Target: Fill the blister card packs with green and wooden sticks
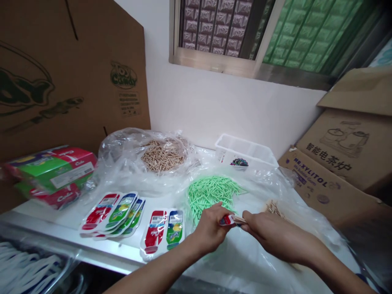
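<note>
- Grip, left hand (213, 226): fingers and thumb were closed on a small red-and-white packet (226, 220), with one end exposed toward the right hand (266, 230).
- Grip, right hand: thumb and fingers were pinched together on a few thin brown sticks (239, 220), which met the packet end between the two hands; the exact stick count could not be told.
- Packet location: above the plastic sheet, just in front of the green sticks (211, 194), which lay in a loose heap.
- Right side: a small group of pale sticks (275, 208) lay beyond the right hand, partly hidden by it.
- Rear center: a clear bag (121, 149) held a heap of brown sticks (163, 157); a white translucent tray (254, 152) stood to its right, near the wall (226, 106).
- Left side: Cola and Sprite cards (114, 214) lay overlapped on the white table (61, 218); a separate card pair (163, 232) lay beside them, nearer the left hand.
- Far left: red and green packages (58, 171) lay stacked before a large carton (101, 53).
- Far right: further cartons (343, 143) were positioned beside the table.
</note>
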